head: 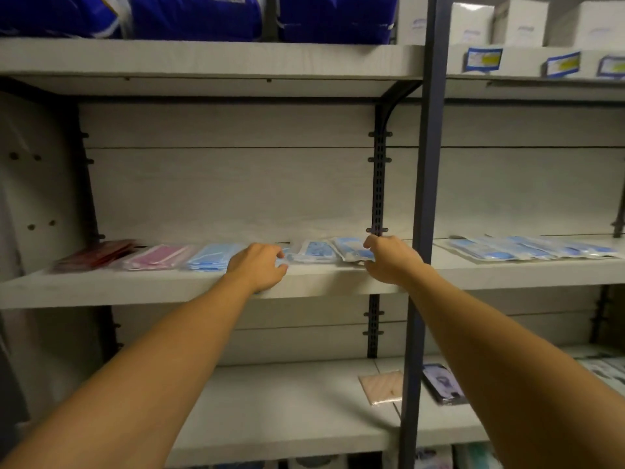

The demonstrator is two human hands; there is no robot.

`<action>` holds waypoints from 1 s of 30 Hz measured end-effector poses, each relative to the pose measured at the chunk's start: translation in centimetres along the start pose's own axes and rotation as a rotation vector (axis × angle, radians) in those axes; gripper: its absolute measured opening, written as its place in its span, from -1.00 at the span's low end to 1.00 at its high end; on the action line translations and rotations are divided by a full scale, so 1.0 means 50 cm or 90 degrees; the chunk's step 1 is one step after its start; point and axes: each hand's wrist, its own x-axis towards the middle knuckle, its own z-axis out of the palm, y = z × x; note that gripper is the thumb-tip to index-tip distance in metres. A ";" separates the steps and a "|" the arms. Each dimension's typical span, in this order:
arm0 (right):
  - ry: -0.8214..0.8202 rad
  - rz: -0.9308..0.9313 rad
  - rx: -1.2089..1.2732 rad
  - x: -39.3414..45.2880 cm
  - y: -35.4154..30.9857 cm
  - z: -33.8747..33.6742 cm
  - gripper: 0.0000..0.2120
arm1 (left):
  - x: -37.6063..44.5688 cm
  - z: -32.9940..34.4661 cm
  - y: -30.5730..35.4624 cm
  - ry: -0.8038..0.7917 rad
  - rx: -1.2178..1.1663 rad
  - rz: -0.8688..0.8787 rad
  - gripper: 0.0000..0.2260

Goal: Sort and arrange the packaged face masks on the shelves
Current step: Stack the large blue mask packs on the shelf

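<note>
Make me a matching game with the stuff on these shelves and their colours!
Things:
1. Big bags on the top shelf
2. Boxes at top right
3. Mask pack second from the left on the middle shelf
4. Mask pack at the right hand

Colours:
A. pink
B. white
C. dark blue
D. light blue

Pairs: 1-C, 2-B, 3-A, 4-D

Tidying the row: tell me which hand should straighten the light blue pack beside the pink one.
Left. The left hand already sits right beside the light blue pack; the right hand is at the far packs near the upright.
</note>
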 end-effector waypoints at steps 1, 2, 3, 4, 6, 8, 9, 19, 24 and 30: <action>-0.001 0.010 0.000 -0.016 0.002 -0.004 -0.63 | -0.012 0.005 0.009 -0.006 0.006 0.011 -0.62; -0.002 0.022 0.002 -0.032 0.005 -0.009 -0.64 | -0.022 0.009 0.019 -0.008 0.007 0.022 -0.62; -0.001 0.031 0.004 -0.046 0.009 -0.013 -0.65 | -0.031 0.011 0.030 -0.010 0.002 0.030 -0.62; 0.000 0.038 0.003 -0.061 0.013 -0.019 -0.65 | -0.038 0.011 0.042 -0.010 -0.005 0.038 -0.62; -0.002 0.043 -0.009 -0.088 0.028 -0.029 -0.65 | -0.047 0.008 0.070 -0.015 -0.015 0.053 -0.63; -0.011 0.046 -0.029 -0.110 0.049 -0.042 -0.67 | -0.048 0.006 0.102 -0.019 -0.024 0.071 -0.64; -0.015 0.048 -0.040 -0.119 0.061 -0.049 -0.69 | -0.048 0.004 0.120 -0.021 -0.029 0.079 -0.63; -0.029 0.103 -0.076 -0.175 0.235 -0.112 -0.66 | -0.032 0.011 0.346 -0.052 0.013 0.223 -0.68; -0.039 0.128 -0.105 -0.194 0.357 -0.154 -0.65 | -0.022 0.026 0.470 -0.108 -0.032 0.306 -0.75; -0.047 0.148 -0.111 -0.197 0.510 -0.177 -0.66 | 0.012 0.051 0.612 -0.144 -0.068 0.311 -0.80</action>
